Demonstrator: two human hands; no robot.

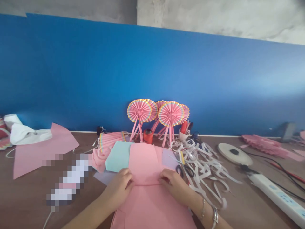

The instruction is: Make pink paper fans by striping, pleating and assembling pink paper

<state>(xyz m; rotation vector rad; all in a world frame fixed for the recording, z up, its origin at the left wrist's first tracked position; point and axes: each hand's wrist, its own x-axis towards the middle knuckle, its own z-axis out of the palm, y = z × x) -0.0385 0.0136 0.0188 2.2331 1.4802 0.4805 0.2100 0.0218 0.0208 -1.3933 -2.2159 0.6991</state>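
Observation:
A sheet of pink paper (144,162) lies in front of me, with a crease or folded edge running across it between my hands. My left hand (122,184) pinches this edge at its left end. At the right end, the curled fingers of my right hand (173,184) grip the same edge. Below it, more pink paper (152,206) is stacked toward me. Mint-green paper (119,156) sits just beyond my left hand, and lilac paper (169,159) shows beyond my right. Black-handled scissors (188,170) rest beside my right hand.
Several pleated pink paper fans (171,113) stand against the blue partition (95,73). White paper strips (209,168) are heaped at the right, near a power strip (278,197) with cables. A red container (148,136) stands behind the paper. Pink paper (43,156) lies at left.

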